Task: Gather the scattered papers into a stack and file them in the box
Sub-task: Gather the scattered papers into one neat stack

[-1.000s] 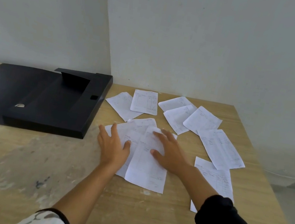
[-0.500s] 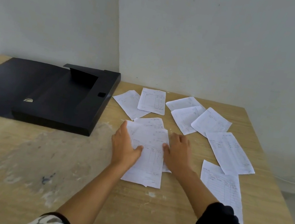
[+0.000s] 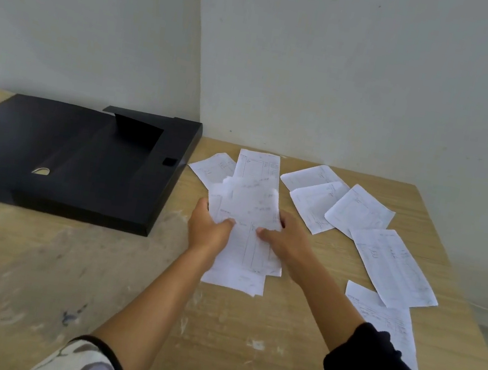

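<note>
Few sheets are in hand so far: a small stack [image 3: 244,233] held between both hands, centre of the table [image 3: 87,304], just right of the open black box [image 3: 79,157]. Left hand [image 3: 207,230] pinches the stack's left edge, thumb on top, fingers hidden under; right hand [image 3: 286,240] pinches the right edge the same way. Stack looks part lifted at the far end, near end maybe resting on the wood; blur makes it hard to tell.

To do this step well: keep both pinches light, tap the near edge on the table to square the sheets, since they're fanned & uneven. Then add the loose papers [image 3: 360,214] far right, the long sheet [image 3: 393,268] and the near-right one [image 3: 387,325], plus the two at the far side [image 3: 259,164], before going to the box.

Vs 0.5 s ago: hands were flat, pressing sheets against the table from both sides; now they grip & raise them. Vs 1 s ago the sheets were more spread out. Loose papers and box unmoved.
</note>
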`<act>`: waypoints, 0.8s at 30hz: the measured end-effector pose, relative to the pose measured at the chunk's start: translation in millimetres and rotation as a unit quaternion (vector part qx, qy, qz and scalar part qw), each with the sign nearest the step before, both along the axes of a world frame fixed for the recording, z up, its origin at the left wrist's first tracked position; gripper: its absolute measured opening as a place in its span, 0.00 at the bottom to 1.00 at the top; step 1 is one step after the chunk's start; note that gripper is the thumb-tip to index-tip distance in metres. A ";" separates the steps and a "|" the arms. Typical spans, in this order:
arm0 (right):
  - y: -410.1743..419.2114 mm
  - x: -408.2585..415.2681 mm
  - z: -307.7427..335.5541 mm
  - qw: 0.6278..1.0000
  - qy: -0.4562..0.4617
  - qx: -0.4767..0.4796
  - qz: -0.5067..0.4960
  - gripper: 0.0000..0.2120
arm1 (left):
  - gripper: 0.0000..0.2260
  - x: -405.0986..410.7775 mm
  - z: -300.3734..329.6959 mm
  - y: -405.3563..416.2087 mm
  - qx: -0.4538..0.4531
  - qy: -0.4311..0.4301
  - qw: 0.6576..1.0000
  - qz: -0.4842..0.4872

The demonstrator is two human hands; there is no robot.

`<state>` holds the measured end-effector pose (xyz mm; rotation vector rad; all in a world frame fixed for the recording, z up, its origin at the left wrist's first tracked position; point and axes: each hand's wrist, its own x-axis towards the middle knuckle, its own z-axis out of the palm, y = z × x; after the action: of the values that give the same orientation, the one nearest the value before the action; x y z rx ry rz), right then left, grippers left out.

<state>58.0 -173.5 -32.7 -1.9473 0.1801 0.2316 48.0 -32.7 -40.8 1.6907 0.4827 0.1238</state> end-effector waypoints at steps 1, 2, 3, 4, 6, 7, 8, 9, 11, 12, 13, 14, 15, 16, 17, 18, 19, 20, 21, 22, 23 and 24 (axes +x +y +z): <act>1.6 8.6 -0.5 1.000 -0.006 -0.006 -0.014 0.13 | 0.11 8.4 1.0 2.0 0.011 -0.007 1.000 -0.010; 3.5 18.4 -0.5 0.999 -0.011 -0.014 -0.038 0.14 | 0.10 16.9 2.1 4.1 0.030 -0.014 0.999 -0.018; 5.7 29.5 0.0 0.997 -0.017 -0.021 -0.065 0.15 | 0.10 24.7 3.0 6.7 0.057 -0.018 0.998 -0.023; 8.6 41.7 0.3 0.995 -0.027 -0.031 -0.090 0.15 | 0.11 32.3 3.7 9.5 0.092 -0.018 0.995 -0.028; 15.1 66.4 2.1 0.990 -0.057 -0.049 -0.122 0.14 | 0.20 47.3 4.0 15.3 0.163 0.007 0.986 -0.023; 18.7 78.4 3.5 0.987 -0.075 -0.059 -0.133 0.14 | 0.22 53.2 4.7 18.1 0.183 0.025 0.983 -0.013; 22.0 90.0 5.0 0.983 -0.092 -0.072 -0.140 0.15 | 0.23 58.6 5.6 20.7 0.194 0.036 0.980 -0.004; 24.4 100.1 6.0 0.980 -0.104 -0.089 -0.142 0.17 | 0.22 63.1 6.6 22.4 0.203 0.042 0.978 -0.002; 28.6 116.8 4.4 0.975 -0.116 -0.144 -0.121 0.20 | 0.22 70.6 6.8 24.0 0.229 0.046 0.972 -0.014; 30.6 121.8 1.5 0.971 -0.119 -0.188 -0.091 0.21 | 0.23 73.9 6.2 23.4 0.249 0.048 0.967 -0.024; 33.3 124.5 -2.9 0.961 -0.124 -0.240 -0.054 0.22 | 0.23 76.8 5.4 22.8 0.268 0.050 0.961 -0.032; 36.8 124.7 -8.1 0.950 -0.134 -0.282 -0.020 0.23 | 0.24 79.9 4.7 21.9 0.283 0.052 0.957 -0.037; 40.5 123.8 -12.3 0.942 -0.145 -0.304 0.000 0.23 | 0.25 82.8 3.8 21.2 0.289 0.052 0.955 -0.041; 44.1 122.5 -15.5 0.940 -0.156 -0.303 0.011 0.23 | 0.26 86.1 3.0 20.5 0.288 0.050 0.955 -0.044; 47.3 121.1 -17.0 0.945 -0.163 -0.282 0.016 0.24 | 0.27 89.4 2.6 20.1 0.284 0.045 0.956 -0.048; 49.5 119.9 -17.2 0.955 -0.168 -0.245 0.017 0.24 | 0.27 92.8 2.9 20.6 0.278 0.038 0.958 -0.053; 50.5 119.0 -16.7 0.963 -0.174 -0.204 0.015 0.24 | 0.26 96.0 3.2 21.7 0.267 0.029 0.962 -0.056; 50.6 118.9 -16.0 0.968 -0.181 -0.173 0.005 0.25 | 0.26 98.7 3.7 23.7 0.253 0.018 0.966 -0.055; 49.7 119.2 -15.0 0.970 -0.187 -0.156 -0.015 0.25 | 0.25 100.8 4.3 25.8 0.240 0.006 0.969 -0.052; 48.4 119.4 -13.6 0.970 -0.185 -0.151 -0.037 0.25 | 0.25 102.2 4.8 27.8 0.230 -0.003 0.972 -0.050; 47.2 119.6 -12.9 0.971 -0.174 -0.154 -0.050 0.26 | 0.25 103.3 4.7 29.3 0.218 -0.010 0.975 -0.048; 46.3 119.6 -12.4 0.973 -0.157 -0.160 -0.049 0.27 | 0.25 104.6 5.0 29.8 0.199 -0.010 0.979 -0.044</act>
<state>177.7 -127.1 -45.2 -2.2573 0.1090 -0.1842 152.5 -2.9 -35.8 2.0973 0.3832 0.1815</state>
